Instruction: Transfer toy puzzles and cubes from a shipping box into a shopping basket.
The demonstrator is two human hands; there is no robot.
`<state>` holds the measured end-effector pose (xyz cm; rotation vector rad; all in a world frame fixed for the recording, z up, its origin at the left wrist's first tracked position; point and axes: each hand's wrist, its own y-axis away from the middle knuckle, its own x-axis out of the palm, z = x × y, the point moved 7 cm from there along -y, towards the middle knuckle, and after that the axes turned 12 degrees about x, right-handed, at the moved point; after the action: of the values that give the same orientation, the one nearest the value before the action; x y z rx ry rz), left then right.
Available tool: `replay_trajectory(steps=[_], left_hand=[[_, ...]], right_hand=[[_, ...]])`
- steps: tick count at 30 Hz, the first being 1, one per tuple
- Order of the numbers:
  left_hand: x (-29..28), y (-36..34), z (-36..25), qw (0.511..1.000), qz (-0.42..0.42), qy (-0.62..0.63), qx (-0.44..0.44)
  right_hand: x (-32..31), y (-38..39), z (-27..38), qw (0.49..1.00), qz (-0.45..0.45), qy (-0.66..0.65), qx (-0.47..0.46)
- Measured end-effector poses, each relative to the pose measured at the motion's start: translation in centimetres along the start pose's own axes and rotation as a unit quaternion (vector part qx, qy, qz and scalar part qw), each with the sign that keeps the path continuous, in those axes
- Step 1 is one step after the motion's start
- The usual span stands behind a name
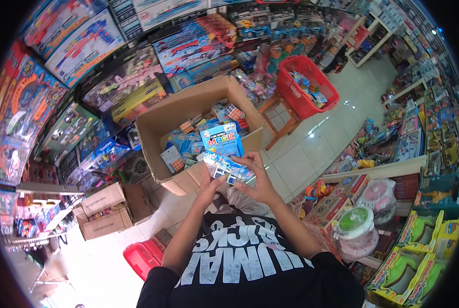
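Both of my hands are closed on a puzzle cube package [223, 141], a blue card with a clear plastic front. Through the plastic shows a cube with white and dark faces. My left hand [212, 180] grips the lower left side, its thumb across the front. On the right side, the fingers of my right hand [257, 180] wrap the upper edge while the thumb presses lower down. Just beyond the package stands a large open cardboard box [175, 105], holding many more packaged puzzle cubes, some with orange or red faces.
A red basket [301, 64] with a few cube packages rests on a wooden stool [274, 134] at the far right. Boxed toys [193, 43] are stacked along the back. At left, a smaller carton [104, 210] sits on the tiles, near a red container [137, 258]. Wrapped pots [353, 226] crowd the right shelf.
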<state>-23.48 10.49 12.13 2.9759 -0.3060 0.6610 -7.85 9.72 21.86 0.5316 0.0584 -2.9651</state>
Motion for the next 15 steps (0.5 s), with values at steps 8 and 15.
replay_trajectory(steps=[8,15], left_hand=[[6.2,-2.7,1.6,0.992,0.125,0.001,-0.014],[12.4,-6.2,6.0,0.978,0.188,-0.024,-0.092]], right_hand=[[-3.1,2.5,-8.5,0.974,-0.049,-0.205,0.086],[-10.4,3.6,-11.0,0.930,-0.092,-0.289,0.210]])
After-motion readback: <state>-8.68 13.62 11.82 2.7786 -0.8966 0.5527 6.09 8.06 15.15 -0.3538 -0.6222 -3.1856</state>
